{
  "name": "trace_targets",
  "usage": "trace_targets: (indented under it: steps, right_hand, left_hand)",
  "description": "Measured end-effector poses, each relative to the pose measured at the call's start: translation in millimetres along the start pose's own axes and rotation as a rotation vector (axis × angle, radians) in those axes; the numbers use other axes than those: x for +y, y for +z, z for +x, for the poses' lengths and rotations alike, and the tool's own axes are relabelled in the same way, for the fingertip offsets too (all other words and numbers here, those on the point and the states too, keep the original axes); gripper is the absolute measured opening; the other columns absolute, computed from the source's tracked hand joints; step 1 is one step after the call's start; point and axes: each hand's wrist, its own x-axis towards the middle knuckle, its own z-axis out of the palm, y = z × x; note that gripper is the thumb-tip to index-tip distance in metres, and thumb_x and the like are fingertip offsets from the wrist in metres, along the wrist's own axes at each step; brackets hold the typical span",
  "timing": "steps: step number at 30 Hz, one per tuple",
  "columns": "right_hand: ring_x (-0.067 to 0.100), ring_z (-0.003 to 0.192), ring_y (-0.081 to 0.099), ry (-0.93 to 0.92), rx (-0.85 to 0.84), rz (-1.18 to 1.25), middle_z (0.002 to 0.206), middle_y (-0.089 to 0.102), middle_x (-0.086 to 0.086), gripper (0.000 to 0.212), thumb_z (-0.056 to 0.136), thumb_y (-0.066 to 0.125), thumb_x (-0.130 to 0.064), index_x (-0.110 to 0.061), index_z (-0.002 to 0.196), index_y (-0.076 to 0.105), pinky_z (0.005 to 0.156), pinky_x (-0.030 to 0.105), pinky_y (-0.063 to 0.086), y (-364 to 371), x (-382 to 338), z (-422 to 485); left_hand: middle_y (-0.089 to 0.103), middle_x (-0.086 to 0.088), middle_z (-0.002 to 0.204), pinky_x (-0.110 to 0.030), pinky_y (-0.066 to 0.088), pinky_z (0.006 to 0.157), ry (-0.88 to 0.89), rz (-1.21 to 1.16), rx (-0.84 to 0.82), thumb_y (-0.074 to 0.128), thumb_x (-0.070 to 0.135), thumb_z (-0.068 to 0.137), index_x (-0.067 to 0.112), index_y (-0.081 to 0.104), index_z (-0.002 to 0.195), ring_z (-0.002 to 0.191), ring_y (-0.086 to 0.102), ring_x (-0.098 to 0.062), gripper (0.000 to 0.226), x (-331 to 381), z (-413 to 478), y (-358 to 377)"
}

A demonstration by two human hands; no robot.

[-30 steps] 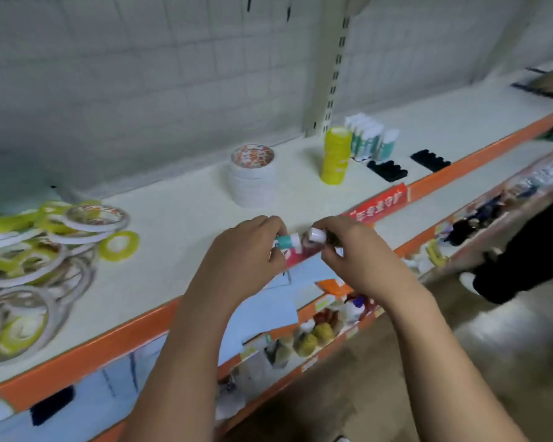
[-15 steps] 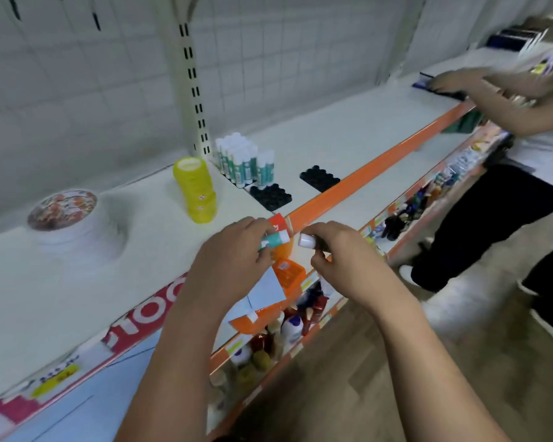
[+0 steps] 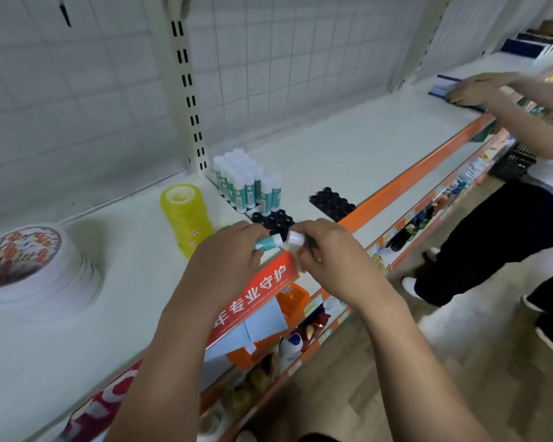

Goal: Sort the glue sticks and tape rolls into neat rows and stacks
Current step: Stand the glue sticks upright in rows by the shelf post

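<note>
Here, over the shelf's (image 3: 348, 148) front edge, the left hand (image 3: 227, 260) pinches a teal glue stick (image 3: 267, 243), while the right hand (image 3: 329, 253) pinches 1 white-capped stick (image 3: 296, 239). Both are likely light, rigid and smooth, and best gripped mid-barrel.

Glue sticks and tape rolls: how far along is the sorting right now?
Done: glue sticks stand upright in rows by the post; yellow tape stack and white tape stack sit on the shelf. In hand: left hand pinches a teal glue stick, right hand a white-capped stick. Remaining: both need to join the rows.
</note>
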Motion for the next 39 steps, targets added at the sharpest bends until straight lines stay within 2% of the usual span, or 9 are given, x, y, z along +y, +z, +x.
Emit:
trace_targets:
  steps: [3,7,12,19,22,24,28,34,39]
  right_hand:
    - [0.023,0.093,0.054,-0.011,-0.020,-0.020,0.100,0.059,0.001,0.022,0.096,0.055,-0.024,-0.023,0.118,0.060,0.079,0.043,0.046,6,1,14]
    - [0.022,0.104,0.055,-0.024,-0.019,-0.013,0.113,0.063,0.002,0.037,0.090,0.055,-0.012,-0.020,0.126,0.057,0.085,0.041,0.048,3,8,34]
    - [0.020,0.083,0.054,-0.093,-0.081,0.018,0.093,0.062,0.001,0.021,0.086,0.056,-0.009,-0.021,0.104,0.056,0.071,0.044,0.047,6,13,58]
    - [0.018,0.095,0.054,-0.225,-0.174,0.039,0.104,0.060,-0.003,0.024,0.087,0.056,-0.011,-0.020,0.109,0.058,0.081,0.039,0.047,4,28,79]
    - [0.018,0.099,0.055,-0.276,-0.201,0.055,0.108,0.060,-0.002,0.026,0.088,0.056,-0.012,-0.020,0.112,0.059,0.084,0.040,0.048,1,34,85]
    - [0.017,0.099,0.055,-0.305,-0.221,0.070,0.110,0.059,-0.003,0.027,0.089,0.055,-0.013,-0.022,0.114,0.058,0.083,0.038,0.048,1,35,89]
    - [0.013,0.099,0.054,-0.376,-0.248,0.103,0.111,0.058,-0.007,0.027,0.090,0.056,-0.015,-0.025,0.115,0.057,0.079,0.033,0.047,2,38,96]
    - [0.012,0.095,0.054,-0.445,-0.290,0.154,0.103,0.056,-0.006,0.028,0.089,0.061,-0.019,-0.023,0.116,0.061,0.076,0.029,0.047,4,46,105]
    - [0.020,0.101,0.054,-0.449,-0.259,0.072,0.108,0.058,0.000,0.024,0.088,0.059,-0.010,-0.014,0.111,0.064,0.085,0.036,0.049,11,52,103]
  left_hand:
    - [0.060,0.005,0.110,-0.039,0.048,0.079,-0.010,-0.001,-0.031,0.052,0.022,0.095,0.028,0.058,0.120,0.100,0.055,-0.019,0.026,-2,5,4]
    - [0.059,0.003,0.109,-0.041,0.047,0.082,-0.013,0.002,-0.082,0.052,0.021,0.095,0.028,0.058,0.121,0.103,0.054,-0.021,0.027,-3,12,7]
    - [0.059,0.001,0.106,-0.041,0.047,0.081,-0.072,0.001,-0.098,0.053,0.020,0.095,0.027,0.059,0.120,0.100,0.055,-0.022,0.027,-3,21,9]
    - [0.060,0.008,0.102,-0.037,0.050,0.077,-0.194,-0.061,-0.067,0.059,0.029,0.091,0.029,0.065,0.108,0.090,0.059,-0.017,0.018,2,32,12]
    - [0.064,0.006,0.101,-0.038,0.051,0.076,-0.278,-0.125,0.037,0.064,0.034,0.089,0.022,0.066,0.104,0.085,0.061,-0.017,0.019,4,39,14]
    - [0.067,0.004,0.092,-0.038,0.052,0.073,-0.307,-0.163,0.132,0.066,0.034,0.089,0.019,0.066,0.097,0.078,0.062,-0.015,0.017,9,44,15]
    - [0.069,0.001,0.079,-0.040,0.051,0.070,-0.360,-0.226,0.235,0.070,0.024,0.087,0.017,0.068,0.089,0.073,0.063,-0.018,0.008,19,50,15]
    - [0.069,0.008,0.077,-0.021,0.050,0.059,-0.502,-0.416,0.459,0.079,0.016,0.078,0.018,0.066,0.083,0.066,0.065,-0.008,0.014,28,47,2]
    - [0.066,0.015,0.073,-0.010,0.045,0.063,-0.542,-0.283,0.584,0.079,0.020,0.078,0.025,0.069,0.082,0.068,0.063,0.000,0.012,33,54,-9]
